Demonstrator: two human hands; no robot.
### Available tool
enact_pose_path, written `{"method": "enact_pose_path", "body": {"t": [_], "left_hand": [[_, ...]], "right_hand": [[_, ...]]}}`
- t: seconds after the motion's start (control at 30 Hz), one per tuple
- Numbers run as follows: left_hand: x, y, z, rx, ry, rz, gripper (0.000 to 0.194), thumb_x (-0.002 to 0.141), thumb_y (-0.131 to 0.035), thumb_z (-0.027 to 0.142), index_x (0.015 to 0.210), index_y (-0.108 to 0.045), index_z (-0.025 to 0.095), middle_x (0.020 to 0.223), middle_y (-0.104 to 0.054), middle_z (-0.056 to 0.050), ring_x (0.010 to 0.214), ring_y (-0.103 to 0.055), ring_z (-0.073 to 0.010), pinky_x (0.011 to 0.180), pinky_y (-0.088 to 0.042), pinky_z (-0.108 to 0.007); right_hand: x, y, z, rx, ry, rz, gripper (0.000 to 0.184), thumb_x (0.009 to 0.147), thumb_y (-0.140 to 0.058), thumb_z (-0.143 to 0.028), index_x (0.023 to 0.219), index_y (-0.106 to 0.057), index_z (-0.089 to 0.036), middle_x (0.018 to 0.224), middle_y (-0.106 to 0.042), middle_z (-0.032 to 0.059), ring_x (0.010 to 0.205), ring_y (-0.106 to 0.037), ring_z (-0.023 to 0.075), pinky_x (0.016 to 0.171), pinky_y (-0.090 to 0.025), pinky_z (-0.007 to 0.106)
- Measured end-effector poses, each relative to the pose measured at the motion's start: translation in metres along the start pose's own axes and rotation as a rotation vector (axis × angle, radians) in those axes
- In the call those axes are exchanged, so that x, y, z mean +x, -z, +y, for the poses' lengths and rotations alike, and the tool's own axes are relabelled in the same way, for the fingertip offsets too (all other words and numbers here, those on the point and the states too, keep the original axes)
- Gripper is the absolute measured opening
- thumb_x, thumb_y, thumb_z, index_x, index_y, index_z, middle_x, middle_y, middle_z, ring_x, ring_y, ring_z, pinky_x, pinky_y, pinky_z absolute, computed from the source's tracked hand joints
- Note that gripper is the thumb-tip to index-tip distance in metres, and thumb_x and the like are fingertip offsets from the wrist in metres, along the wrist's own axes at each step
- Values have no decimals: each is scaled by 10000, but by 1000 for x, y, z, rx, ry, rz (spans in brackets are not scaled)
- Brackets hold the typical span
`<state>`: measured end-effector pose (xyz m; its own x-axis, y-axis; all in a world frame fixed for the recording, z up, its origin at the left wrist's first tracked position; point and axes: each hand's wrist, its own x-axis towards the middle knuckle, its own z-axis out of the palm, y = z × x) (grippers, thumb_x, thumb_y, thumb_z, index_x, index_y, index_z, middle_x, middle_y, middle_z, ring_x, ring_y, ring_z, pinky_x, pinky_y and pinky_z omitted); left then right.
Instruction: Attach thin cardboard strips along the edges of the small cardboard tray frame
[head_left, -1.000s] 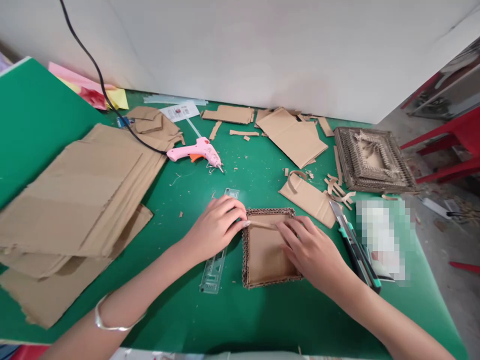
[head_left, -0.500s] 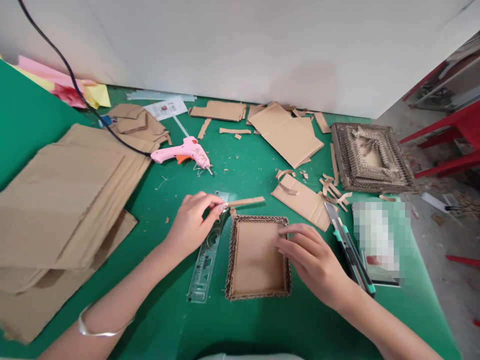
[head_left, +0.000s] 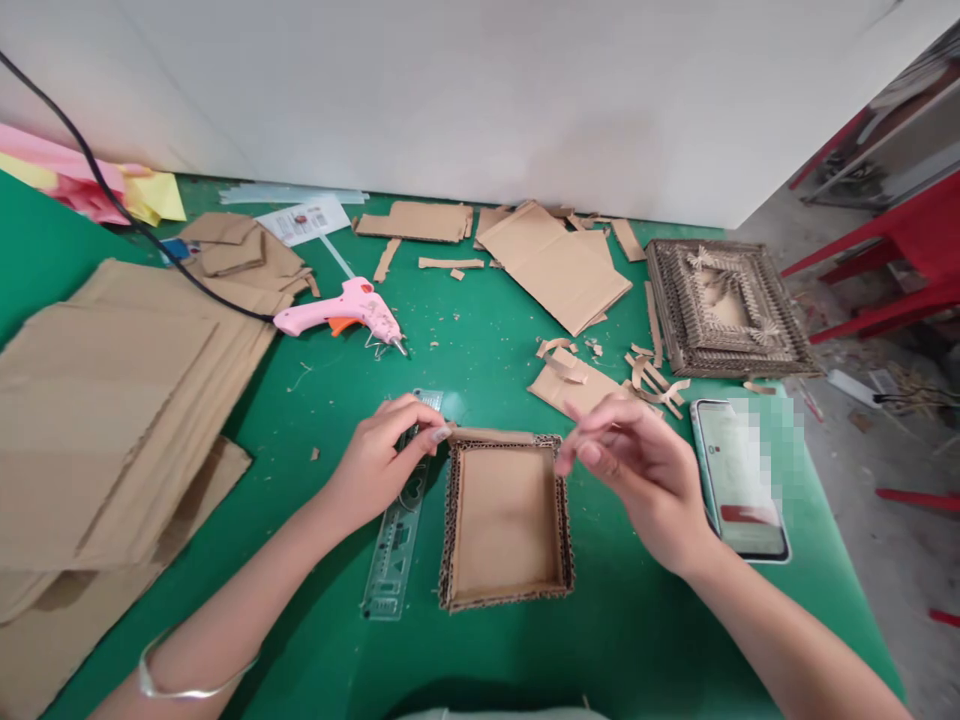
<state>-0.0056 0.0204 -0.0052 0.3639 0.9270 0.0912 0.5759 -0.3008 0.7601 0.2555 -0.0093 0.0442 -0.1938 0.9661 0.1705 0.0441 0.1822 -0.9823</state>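
My left hand (head_left: 390, 450) pinches the left end of a narrow cardboard strip (head_left: 491, 436), which lies along the far edge of a shallow cardboard box (head_left: 506, 520) with corrugated walls. Near the box's far right corner hovers my right hand (head_left: 637, 470), its fingers loosely bent and apart, with nothing seen in them. A clear plastic stencil ruler (head_left: 394, 550) lies left of the box, partly under my left hand. The utility knife is out of sight, where my right hand and forearm cover the table.
A pink glue gun (head_left: 345, 310) with a black cord lies at back left. Cardboard sheets (head_left: 135, 400) are stacked on the left. Cardboard offcuts (head_left: 559, 265), a layered cardboard frame (head_left: 727, 305) and a phone (head_left: 739, 480) lie toward the back and right.
My left hand has brought the strip down onto the box's far edge. My right hand has lifted off the box's right side and turned. The view has shifted slightly right.
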Motion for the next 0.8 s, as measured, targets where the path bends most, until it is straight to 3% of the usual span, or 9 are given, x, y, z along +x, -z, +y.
{"method": "enact_pose_path", "body": {"t": [0.07, 0.13, 0.27, 0.37, 0.53, 0.67, 0.8], "left_hand": [[-1, 1, 1, -80, -2, -18, 189, 940, -476, 276, 791, -559, 195, 721, -555, 19, 723, -533, -139, 700, -401, -272], [-1, 1, 3, -123, -17, -31, 176, 936, -484, 245, 782, -554, 197, 709, -547, 26, 723, -530, -134, 706, -401, -269], [-1, 1, 7, -138, -74, -26, 153, 929, -489, 194, 790, -553, 200, 709, -551, 27, 738, -527, -135, 714, -401, -271], [-2, 2, 5, -125, -93, 13, 137, 924, -499, 191, 801, -558, 201, 718, -554, 21, 736, -529, -139, 713, -405, -279], [-2, 4, 4, -80, -85, 38, 142, 922, -502, 227, 801, -571, 203, 744, -580, 5, 737, -542, -148, 699, -418, -287], [-1, 3, 5, -61, -85, 32, 156, 925, -491, 228, 792, -568, 204, 732, -580, 5, 730, -543, -145, 701, -418, -286], [0, 4, 4, -59, -66, 23, 176, 926, -485, 253, 779, -567, 203, 725, -578, 2, 725, -545, -149, 697, -424, -287]], "right_hand": [[2, -1, 5, 8, -60, -22, 93, 928, -467, -187, 979, -530, -231, 777, -521, -29, 551, -523, 73, 581, -499, 257], [1, -2, 9, -139, -63, -61, 131, 948, -421, -206, 1009, -535, -228, 786, -495, -13, 583, -489, 84, 526, -444, 231], [-1, -5, 6, -503, 104, -182, 270, 936, -425, -191, 1199, -484, -182, 1023, -559, 91, 937, -537, 176, 782, -488, 333], [-1, -7, 1, -642, 181, -281, 361, 933, -455, -222, 1286, -434, -151, 1180, -561, 136, 1097, -479, 227, 927, -431, 427], [2, -9, 1, -604, 121, -469, 219, 968, -389, -206, 980, -600, -149, 800, -620, 55, 750, -482, 160, 729, -420, 327], [2, -9, -1, -579, 168, -461, 264, 961, -381, -161, 752, -543, -162, 668, -551, 13, 643, -403, 126, 690, -385, 296], [1, -6, -3, -562, 176, -409, 234, 939, -397, -147, 726, -490, -176, 656, -485, -5, 623, -395, 118, 690, -391, 288]]}}
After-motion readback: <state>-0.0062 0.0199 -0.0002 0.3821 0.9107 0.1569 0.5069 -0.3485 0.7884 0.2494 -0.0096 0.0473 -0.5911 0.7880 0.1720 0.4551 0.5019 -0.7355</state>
